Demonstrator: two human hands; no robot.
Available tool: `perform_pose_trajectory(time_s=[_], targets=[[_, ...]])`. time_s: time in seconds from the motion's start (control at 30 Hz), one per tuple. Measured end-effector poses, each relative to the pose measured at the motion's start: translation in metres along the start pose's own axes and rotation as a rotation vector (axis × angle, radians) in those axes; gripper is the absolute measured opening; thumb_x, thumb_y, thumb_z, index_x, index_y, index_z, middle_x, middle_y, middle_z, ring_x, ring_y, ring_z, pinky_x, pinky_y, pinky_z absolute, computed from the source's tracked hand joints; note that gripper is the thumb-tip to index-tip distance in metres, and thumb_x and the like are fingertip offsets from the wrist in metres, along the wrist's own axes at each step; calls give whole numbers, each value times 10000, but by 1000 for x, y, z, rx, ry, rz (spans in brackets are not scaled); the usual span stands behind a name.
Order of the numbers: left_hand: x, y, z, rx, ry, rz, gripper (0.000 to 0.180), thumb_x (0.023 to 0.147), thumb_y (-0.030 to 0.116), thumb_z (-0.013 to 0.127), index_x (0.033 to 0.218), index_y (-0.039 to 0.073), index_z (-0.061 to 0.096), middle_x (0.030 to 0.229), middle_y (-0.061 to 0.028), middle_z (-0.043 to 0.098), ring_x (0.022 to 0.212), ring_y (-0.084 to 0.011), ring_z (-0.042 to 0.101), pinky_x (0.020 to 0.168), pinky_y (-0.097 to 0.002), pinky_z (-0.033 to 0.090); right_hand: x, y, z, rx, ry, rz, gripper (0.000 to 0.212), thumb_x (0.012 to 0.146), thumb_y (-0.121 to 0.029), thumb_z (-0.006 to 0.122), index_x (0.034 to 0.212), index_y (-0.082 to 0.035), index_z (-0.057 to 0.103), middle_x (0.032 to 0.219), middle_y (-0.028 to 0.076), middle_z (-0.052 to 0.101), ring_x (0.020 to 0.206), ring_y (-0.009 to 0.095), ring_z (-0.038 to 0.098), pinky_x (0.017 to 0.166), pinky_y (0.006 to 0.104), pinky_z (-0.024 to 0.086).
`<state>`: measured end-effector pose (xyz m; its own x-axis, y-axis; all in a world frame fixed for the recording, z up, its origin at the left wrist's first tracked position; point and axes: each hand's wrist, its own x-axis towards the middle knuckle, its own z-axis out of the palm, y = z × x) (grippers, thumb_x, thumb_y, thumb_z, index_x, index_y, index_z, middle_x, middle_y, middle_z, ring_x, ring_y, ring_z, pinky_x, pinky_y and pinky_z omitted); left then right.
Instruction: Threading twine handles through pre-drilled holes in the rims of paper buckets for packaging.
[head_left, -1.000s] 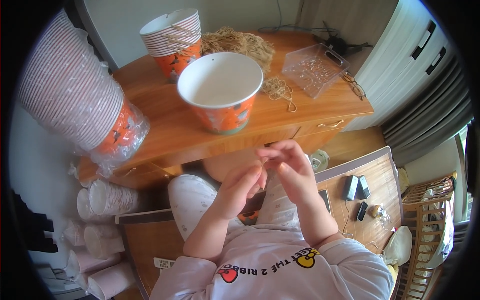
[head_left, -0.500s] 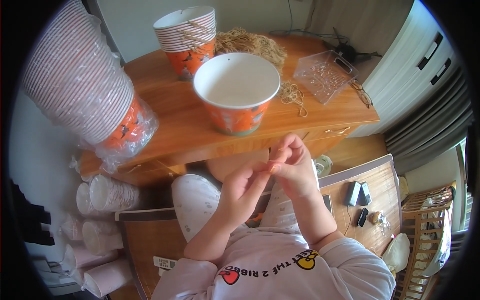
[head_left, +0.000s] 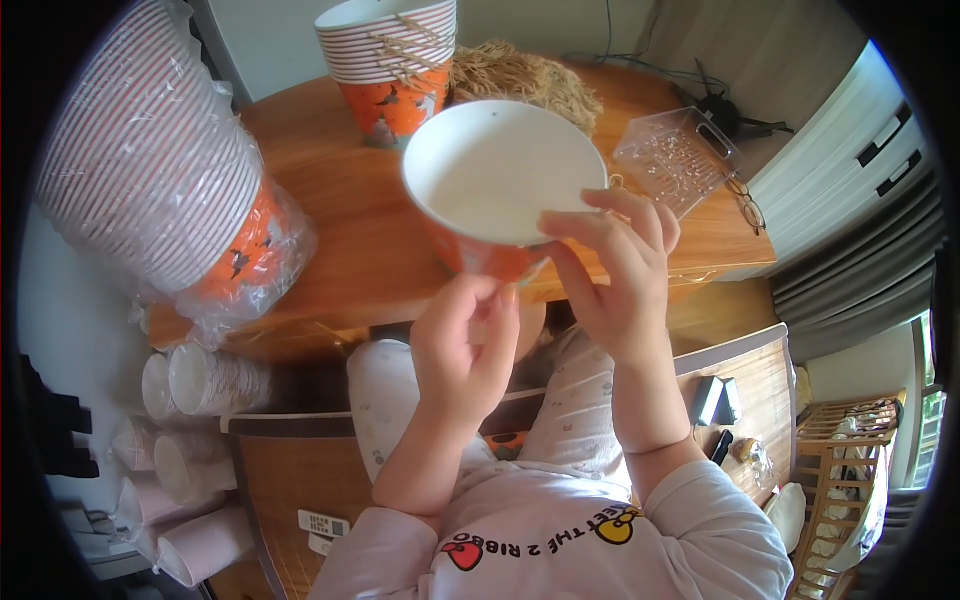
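An orange paper bucket (head_left: 470, 165) with a white inside and dark printed figures stands near the front edge of the wooden desk. Its far wall has a small dark hole just below the rim. My right hand (head_left: 622, 265) grips the near right rim, fingers over the inside and thumb outside. Just below the bucket's front, my left hand (head_left: 462, 345) is closed, thumb and index fingertip pinched together. Whatever the pinch holds, if anything, is too small to make out. Tan cord (head_left: 530, 80) lies heaped behind the bucket.
A nested stack of similar buckets (head_left: 390, 100) with cords stands behind; a taller plastic-wrapped stack (head_left: 160, 180) leans at left. A clear tray (head_left: 680, 155) of small pieces and eyeglasses (head_left: 745, 205) lie at right. White tubs (head_left: 205, 550) sit at lower left, a remote (head_left: 325, 523) beside me.
My hands have parted. The right moved up onto the bucket's rim, while the left stayed pinched and lower. The whole view has shifted slightly.
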<state>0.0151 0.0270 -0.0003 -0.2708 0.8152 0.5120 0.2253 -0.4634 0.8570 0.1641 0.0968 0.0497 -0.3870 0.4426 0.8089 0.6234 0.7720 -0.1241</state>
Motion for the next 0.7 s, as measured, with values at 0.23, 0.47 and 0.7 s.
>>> perform_pose_trajectory(time_s=[0.23, 0.47, 0.7], targets=[[-1, -3, -9, 69, 120, 15, 87, 900, 35, 640, 843, -7, 590, 723, -90, 598, 620, -156, 575, 597, -253, 450, -1, -16, 3, 105, 21, -25, 301, 741, -111, 774, 1024, -184, 704, 895, -58, 705, 965, 203, 611, 896, 374, 334], [4, -4, -8, 59, 157, 12, 98, 908, 38, 636, 838, -8, 585, 719, -87, 597, 620, -148, 572, 598, -248, 451, -2, -13, 7, 106, 18, -37, 318, 731, -110, 777, 1031, -185, 701, 884, -61, 702, 953, 196, 611, 896, 367, 345], [7, -2, -4, 32, 139, -26, 79, 913, 32, 642, 859, -16, 611, 745, -86, 637, 660, -128, 621, 621, -244, 479, 7, -16, 3, 203, 4, -48, 345, 710, 8, 677, 1024, -134, 665, 976, -21, 708, 910, 193, 629, 841, 335, 383]])
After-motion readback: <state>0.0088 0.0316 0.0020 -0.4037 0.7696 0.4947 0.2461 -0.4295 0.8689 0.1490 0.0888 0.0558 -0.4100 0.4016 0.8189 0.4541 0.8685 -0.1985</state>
